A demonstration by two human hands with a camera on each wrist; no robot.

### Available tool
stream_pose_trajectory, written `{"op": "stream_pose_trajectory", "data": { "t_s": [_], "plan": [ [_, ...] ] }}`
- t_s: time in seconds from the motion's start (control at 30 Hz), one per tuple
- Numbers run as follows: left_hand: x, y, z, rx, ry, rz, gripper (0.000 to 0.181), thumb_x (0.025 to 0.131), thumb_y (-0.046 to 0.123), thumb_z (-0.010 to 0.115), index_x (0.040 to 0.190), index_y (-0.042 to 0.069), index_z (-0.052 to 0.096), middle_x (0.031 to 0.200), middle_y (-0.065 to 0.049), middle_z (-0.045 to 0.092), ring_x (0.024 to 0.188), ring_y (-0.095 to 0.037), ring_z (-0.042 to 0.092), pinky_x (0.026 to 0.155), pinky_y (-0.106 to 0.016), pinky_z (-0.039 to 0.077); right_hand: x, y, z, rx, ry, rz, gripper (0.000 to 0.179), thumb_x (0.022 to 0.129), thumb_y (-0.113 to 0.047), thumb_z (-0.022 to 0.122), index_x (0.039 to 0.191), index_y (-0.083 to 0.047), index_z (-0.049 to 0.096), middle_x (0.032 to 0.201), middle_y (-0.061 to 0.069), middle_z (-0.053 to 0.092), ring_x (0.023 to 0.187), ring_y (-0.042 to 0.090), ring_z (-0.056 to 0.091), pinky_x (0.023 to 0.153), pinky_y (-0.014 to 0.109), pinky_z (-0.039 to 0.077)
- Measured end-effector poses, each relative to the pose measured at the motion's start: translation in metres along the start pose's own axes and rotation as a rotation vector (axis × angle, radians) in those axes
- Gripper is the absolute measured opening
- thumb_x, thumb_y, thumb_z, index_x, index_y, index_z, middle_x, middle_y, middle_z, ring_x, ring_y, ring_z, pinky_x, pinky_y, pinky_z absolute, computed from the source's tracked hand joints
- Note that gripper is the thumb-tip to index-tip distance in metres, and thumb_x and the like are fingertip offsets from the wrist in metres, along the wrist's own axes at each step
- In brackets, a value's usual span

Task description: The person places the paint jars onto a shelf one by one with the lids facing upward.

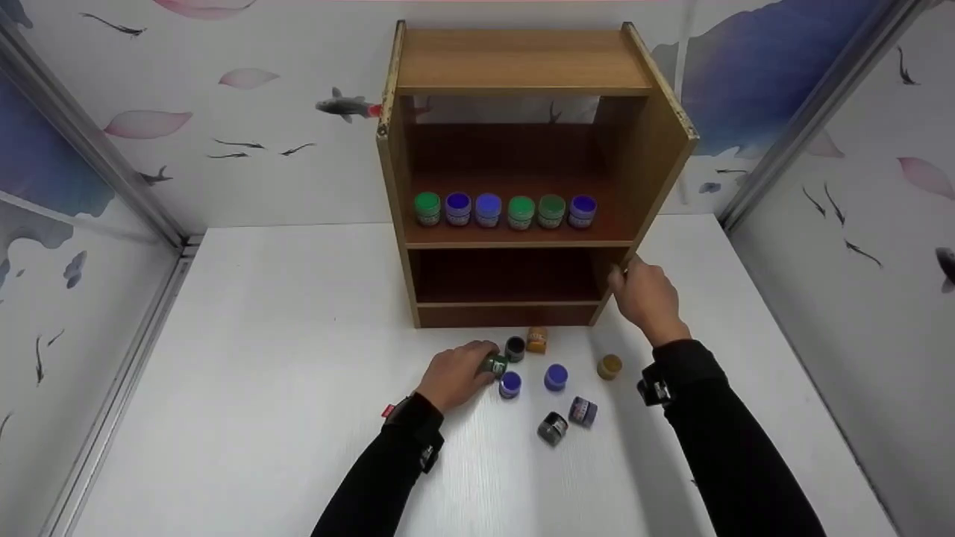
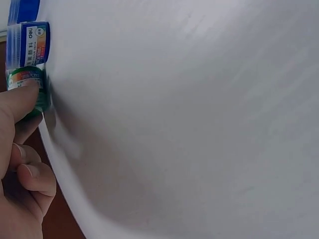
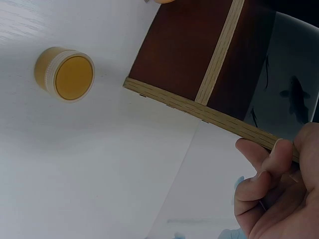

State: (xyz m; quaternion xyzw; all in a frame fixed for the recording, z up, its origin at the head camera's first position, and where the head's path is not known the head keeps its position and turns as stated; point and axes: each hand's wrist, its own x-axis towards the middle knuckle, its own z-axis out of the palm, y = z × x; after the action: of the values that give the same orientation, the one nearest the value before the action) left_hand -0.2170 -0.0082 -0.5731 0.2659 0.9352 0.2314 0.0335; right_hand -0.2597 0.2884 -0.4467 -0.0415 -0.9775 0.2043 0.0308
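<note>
Booth-like workspace (image 1: 283, 190), white tabletop (image 1: 261, 335), metal corner strips (image 1: 819, 112), fish-and-petal wall panels (image 1: 343, 106)

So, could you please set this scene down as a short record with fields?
Left hand: pinches a green jar
Right hand: grips the side edge of the wooden shelf unit
Upper compartment: six jars in a row, three green-lidded, three blue-lidded
Beside left hand: a black jar and a blue jar
At shelf unit's foot: an orange jar
Nearest right hand on the white table: an ochre jar
</note>
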Motion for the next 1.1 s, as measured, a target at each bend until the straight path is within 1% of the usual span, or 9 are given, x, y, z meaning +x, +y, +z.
{"op": "stream_pose_trajectory", "data": {
  "t_s": [0.1, 0.33, 0.5, 0.6, 0.77, 0.87, 1.0, 1.1],
  "plan": [
    [-0.0005, -0.0006, 0.0014, 0.004, 0.004, 0.005, 0.036, 0.09, 0.028, 0.069, 0.124, 0.018, 0.061, 0.117, -0.001, 0.069, 0.105, -0.02, 0.068, 0.086, -0.039, 0.054, 0.0001, 0.0003, 0.0001, 0.002, 0.0, -0.005, 0.044, 0.102, -0.028, 0.038, 0.125, 0.004, 0.057, 0.09, 0.022, 0.069, 0.071, 0.029, 0.063, 0.057, 0.04, 0.046],
    [-0.0011, -0.0008, 0.0005, 0.005, 0.003, 0.015, 0.034, 0.089, 0.028, 0.07, 0.121, 0.018, 0.06, 0.112, 0.0, 0.07, 0.099, -0.02, 0.068, 0.081, -0.039, 0.055, -0.0003, -0.0002, -0.001, -0.003, -0.003, 0.005, 0.045, 0.102, -0.029, 0.038, 0.124, 0.006, 0.057, 0.093, 0.023, 0.069, 0.078, 0.033, 0.067, 0.061, 0.044, 0.048],
    [-0.0016, -0.0006, -0.0008, 0.007, -0.006, 0.015, 0.034, 0.09, 0.028, 0.069, 0.122, 0.019, 0.06, 0.111, 0.0, 0.069, 0.097, -0.02, 0.068, 0.079, -0.038, 0.054, -0.0006, -0.0005, -0.0011, -0.001, -0.008, 0.009, 0.045, 0.103, -0.028, 0.038, 0.127, 0.005, 0.055, 0.097, 0.023, 0.069, 0.083, 0.035, 0.068, 0.063, 0.045, 0.049],
    [-0.002, -0.001, -0.0012, 0.014, -0.001, 0.021, 0.034, 0.091, 0.029, 0.068, 0.122, 0.019, 0.06, 0.11, 0.0, 0.069, 0.095, -0.019, 0.068, 0.078, -0.038, 0.054, -0.0008, -0.0008, -0.0012, 0.0, -0.008, 0.008, 0.045, 0.103, -0.028, 0.038, 0.128, 0.005, 0.055, 0.097, 0.023, 0.069, 0.084, 0.035, 0.069, 0.064, 0.045, 0.049],
    [-0.0017, -0.0018, -0.0015, 0.016, 0.006, 0.029, 0.035, 0.092, 0.031, 0.066, 0.124, 0.02, 0.06, 0.111, -0.001, 0.068, 0.093, -0.018, 0.068, 0.077, -0.036, 0.054, -0.0005, -0.0006, -0.001, -0.003, -0.004, 0.0, 0.044, 0.103, -0.027, 0.038, 0.128, 0.004, 0.055, 0.097, 0.024, 0.069, 0.083, 0.035, 0.068, 0.064, 0.046, 0.049],
    [-0.0016, -0.0014, -0.0022, 0.009, 0.01, 0.035, 0.036, 0.093, 0.031, 0.065, 0.127, 0.02, 0.06, 0.115, -0.002, 0.068, 0.095, -0.018, 0.067, 0.078, -0.036, 0.054, -0.0003, -0.0006, -0.0008, -0.004, 0.0, -0.001, 0.044, 0.103, -0.028, 0.038, 0.128, 0.004, 0.055, 0.097, 0.024, 0.069, 0.083, 0.035, 0.068, 0.064, 0.046, 0.049],
    [-0.0014, -0.0009, -0.0027, 0.011, 0.02, 0.045, 0.038, 0.094, 0.032, 0.064, 0.13, 0.022, 0.06, 0.12, -0.002, 0.066, 0.097, -0.016, 0.067, 0.077, -0.034, 0.055, -0.0003, -0.0002, -0.0005, -0.006, 0.001, -0.009, 0.045, 0.103, -0.028, 0.037, 0.128, 0.005, 0.054, 0.094, 0.024, 0.069, 0.077, 0.033, 0.067, 0.059, 0.042, 0.048],
    [-0.0009, -0.0012, -0.0023, 0.022, 0.03, 0.055, 0.039, 0.095, 0.032, 0.062, 0.133, 0.024, 0.06, 0.12, -0.001, 0.065, 0.095, -0.014, 0.067, 0.074, -0.031, 0.055, -0.0004, 0.0001, -0.0002, -0.01, 0.001, -0.013, 0.045, 0.103, -0.028, 0.038, 0.128, 0.006, 0.054, 0.09, 0.023, 0.069, 0.073, 0.031, 0.066, 0.056, 0.039, 0.047]
  ]
}}
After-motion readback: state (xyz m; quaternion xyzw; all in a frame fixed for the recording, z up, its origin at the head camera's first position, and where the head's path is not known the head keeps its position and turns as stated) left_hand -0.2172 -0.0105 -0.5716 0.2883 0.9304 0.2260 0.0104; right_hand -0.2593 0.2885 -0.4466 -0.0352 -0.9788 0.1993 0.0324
